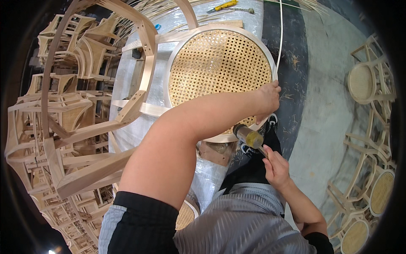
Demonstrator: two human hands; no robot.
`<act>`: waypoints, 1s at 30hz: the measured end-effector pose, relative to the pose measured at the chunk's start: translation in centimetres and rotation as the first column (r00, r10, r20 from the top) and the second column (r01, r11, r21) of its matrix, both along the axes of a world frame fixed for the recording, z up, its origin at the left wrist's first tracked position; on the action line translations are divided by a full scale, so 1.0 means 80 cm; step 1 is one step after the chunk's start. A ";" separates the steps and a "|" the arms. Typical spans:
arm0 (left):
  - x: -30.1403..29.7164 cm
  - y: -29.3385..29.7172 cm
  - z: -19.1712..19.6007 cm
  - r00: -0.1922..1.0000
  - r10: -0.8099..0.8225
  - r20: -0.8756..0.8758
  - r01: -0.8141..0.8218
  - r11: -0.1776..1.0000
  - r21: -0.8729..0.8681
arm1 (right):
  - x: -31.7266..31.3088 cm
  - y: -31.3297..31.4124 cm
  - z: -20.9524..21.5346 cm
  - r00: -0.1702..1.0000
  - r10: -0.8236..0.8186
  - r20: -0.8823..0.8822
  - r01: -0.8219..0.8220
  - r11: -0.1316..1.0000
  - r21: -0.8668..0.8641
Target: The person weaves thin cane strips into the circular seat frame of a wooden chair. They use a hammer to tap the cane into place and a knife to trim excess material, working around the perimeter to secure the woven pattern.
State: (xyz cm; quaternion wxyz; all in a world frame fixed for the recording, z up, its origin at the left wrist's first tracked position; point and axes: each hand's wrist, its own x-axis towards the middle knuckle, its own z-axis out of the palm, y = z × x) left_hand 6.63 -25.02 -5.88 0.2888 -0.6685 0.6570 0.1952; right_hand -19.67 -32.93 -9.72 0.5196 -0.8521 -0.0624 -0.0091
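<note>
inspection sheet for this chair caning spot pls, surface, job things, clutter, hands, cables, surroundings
surface: bench wrapped in clear plastic sheet.
job's things: round chair seat with woven cane panel in a pale wood frame; long cane strip running up from its right rim; mallet with a yellowish head.
clutter: yellow-handled tool at the far edge; loose cane strands on the dark floor.
grippers: left hand pinches the strip at the seat rim; right hand has a closed grip on the mallet handle.
cables: nothing seen.
surroundings: stacked bare chair frames on the left; caned chairs on the right.
</note>
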 end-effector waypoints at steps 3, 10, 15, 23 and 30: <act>-0.005 -0.007 0.002 1.000 -0.020 0.005 0.020 1.000 -0.018 | -0.001 -0.014 -0.019 0.994 0.044 -0.102 -0.061 0.983 -0.171; 0.006 -0.006 0.008 0.999 0.022 -0.043 -0.022 1.000 -0.016 | -0.007 -0.015 -0.020 0.998 -0.011 -0.066 0.006 0.996 -0.088; 0.008 0.006 -0.007 0.994 0.072 -0.078 -0.082 0.989 -0.124 | -0.003 -0.019 -0.033 0.993 0.028 -0.112 -0.049 0.980 -0.190; 0.019 -0.001 -0.025 0.978 0.149 -0.142 -0.168 0.978 -0.126 | -0.010 -0.032 -0.013 0.993 -0.050 -0.108 0.044 0.997 -0.060; 0.014 -0.021 -0.024 0.989 0.115 -0.089 -0.122 0.990 -0.072 | -0.014 -0.035 -0.034 0.991 -0.070 -0.113 0.048 0.980 -0.192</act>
